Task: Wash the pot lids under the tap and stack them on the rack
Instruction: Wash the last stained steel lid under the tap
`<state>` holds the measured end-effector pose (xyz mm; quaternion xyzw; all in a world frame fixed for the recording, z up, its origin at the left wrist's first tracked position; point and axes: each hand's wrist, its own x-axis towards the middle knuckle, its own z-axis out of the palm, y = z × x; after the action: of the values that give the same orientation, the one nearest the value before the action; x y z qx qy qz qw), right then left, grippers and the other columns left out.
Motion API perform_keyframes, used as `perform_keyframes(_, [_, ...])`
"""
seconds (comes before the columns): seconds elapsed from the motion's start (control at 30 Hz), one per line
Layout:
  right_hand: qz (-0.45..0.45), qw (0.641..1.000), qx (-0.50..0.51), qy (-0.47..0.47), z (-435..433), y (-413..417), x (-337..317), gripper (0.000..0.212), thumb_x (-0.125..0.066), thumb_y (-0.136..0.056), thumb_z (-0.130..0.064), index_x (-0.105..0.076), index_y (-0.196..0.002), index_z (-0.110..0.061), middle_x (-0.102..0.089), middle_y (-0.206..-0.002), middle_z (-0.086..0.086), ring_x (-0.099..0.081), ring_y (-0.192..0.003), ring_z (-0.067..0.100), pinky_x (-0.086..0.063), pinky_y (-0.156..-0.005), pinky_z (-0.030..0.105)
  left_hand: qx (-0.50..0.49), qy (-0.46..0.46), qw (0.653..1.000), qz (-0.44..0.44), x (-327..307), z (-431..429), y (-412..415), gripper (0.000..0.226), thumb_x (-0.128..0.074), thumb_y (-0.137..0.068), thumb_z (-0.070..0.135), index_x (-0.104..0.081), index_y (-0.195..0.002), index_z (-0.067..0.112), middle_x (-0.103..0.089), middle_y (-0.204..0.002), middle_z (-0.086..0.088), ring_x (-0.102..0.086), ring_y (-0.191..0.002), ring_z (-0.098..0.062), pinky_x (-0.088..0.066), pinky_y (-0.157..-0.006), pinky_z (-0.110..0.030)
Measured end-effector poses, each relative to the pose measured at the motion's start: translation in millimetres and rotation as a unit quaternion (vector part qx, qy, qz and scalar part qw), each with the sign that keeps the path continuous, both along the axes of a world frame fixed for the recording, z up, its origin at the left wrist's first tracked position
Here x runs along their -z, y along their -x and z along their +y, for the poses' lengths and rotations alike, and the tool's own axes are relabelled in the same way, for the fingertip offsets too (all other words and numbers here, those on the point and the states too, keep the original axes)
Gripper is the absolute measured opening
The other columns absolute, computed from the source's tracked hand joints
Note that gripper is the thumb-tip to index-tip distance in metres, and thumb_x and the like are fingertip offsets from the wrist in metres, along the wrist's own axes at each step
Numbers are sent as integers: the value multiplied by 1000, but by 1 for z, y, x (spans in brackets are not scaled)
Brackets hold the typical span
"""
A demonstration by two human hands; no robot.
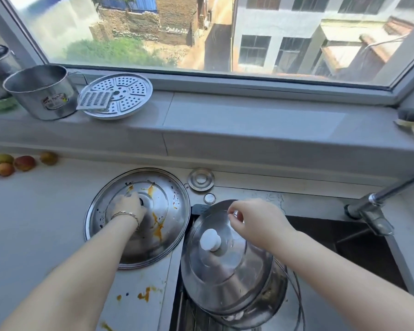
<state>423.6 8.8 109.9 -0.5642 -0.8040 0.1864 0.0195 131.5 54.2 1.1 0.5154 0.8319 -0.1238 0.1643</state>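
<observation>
The left hand (129, 206) is covering the knob of the stained lid (170, 211) at the counter's (34, 211) sink edge. The tap (392, 187) is passing out of frame at right, its spout unseen.

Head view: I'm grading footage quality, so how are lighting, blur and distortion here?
In the head view, daylight from the window lights the counter evenly; the domed lid shows soft reflections; the stained lid is fairly sharp; the window sill bows from wide-angle distortion; the buildings outside look smeared.

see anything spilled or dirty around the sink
Yes. Orange sauce streaks the big lid that the left hand holds at its centre, and more orange splatter lies on the counter just in front of it.
</observation>
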Motion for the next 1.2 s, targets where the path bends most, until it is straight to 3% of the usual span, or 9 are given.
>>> perform_keyframes(0.2, [15,999,34,21,-17,-3,5,27,-40,-94,-31,-61,-111,-25,-64,-107,-5,-55,-100,16,-33,-69,25,47,-9,998,-28,1,-12,10,47,-60,-83,31,-45,-120,7,-56,-121,-17,-53,-113,-31,-46,-84,-34])
perform_keyframes(0.33, [35,998,46,16,-30,-3,-1,27,-41,-94,-31,-62,-109,-26,-63,-105,-6,-55,-98,15,-37,-71,25,68,-47,996,38,-10,-34,9,39,-56,-84,30,-48,-113,4,-60,-115,-20,-56,-108,-34,-45,-84,-35])
perform_keyframes(0.6, [141,983,104,52,-51,-7,-28,32,-41,-95,-38,-65,-100,-17,-64,-99,-2,-58,-84,15,-45,-71,27,65,-204,976,41,-121,-76,-17,35,-49,-86,35,-50,-102,4,-62,-106,-24,-58,-100,-38,-44,-79,-38])
perform_keyframes(0.67, [230,949,177,119,-52,-11,-36,47,-36,-96,-45,-62,-106,-7,-65,-98,8,-61,-83,21,-50,-76,31,87,-208,974,27,-146,-93,-41,37,-50,-85,39,-50,-105,8,-63,-106,-20,-59,-99,-36,-44,-76,-36])
perform_keyframes(0.73, [360,860,283,225,-53,-20,-39,53,-32,-96,-50,-54,-111,-4,-63,-91,16,-63,-81,27,-54,-78,38,120,-231,965,4,-166,-113,-74,37,-53,-83,40,-50,-105,10,-63,-105,-16,-59,-98,-34,-43,-73,-35])
perform_keyframes(0.83, [478,733,383,295,-64,-50,-42,53,-29,-96,-53,-56,-93,-8,-64,-61,7,-61,-55,20,-50,-57,31,177,-271,946,-14,-180,-140,-130,42,-52,-79,47,-53,-102,12,-62,-104,-10,-58,-97,-31,-39,-70,-32])
perform_keyframes(1.0, [479,704,465,241,-91,-132,-16,45,-41,-96,-44,-61,-89,-4,-64,-79,9,-61,-71,24,-51,-65,33,303,-311,899,-47,-177,-171,-227,37,-65,-56,42,-58,-72,10,-60,-65,-10,-60,-59,-30,-43,-47,-26])
perform_keyframes(1.1, [471,682,505,239,-115,-188,3,50,-44,-94,-49,-62,-96,-2,-66,-84,12,-63,-75,27,-52,-68,35,290,-252,913,-135,-163,-177,-271,59,-45,-72,62,-57,-104,14,-58,-100,-7,-56,-96,-25,-43,-74,-29])
perform_keyframes(1.2, [453,661,543,250,-138,-245,23,56,-48,-89,-54,-61,-99,-1,-67,-93,17,-64,-83,32,-53,-80,46,204,-247,929,-187,-154,-179,-288,86,-20,-65,74,-49,-127,22,-48,-124,-2,-42,-118,-21,-33,-97,-31])
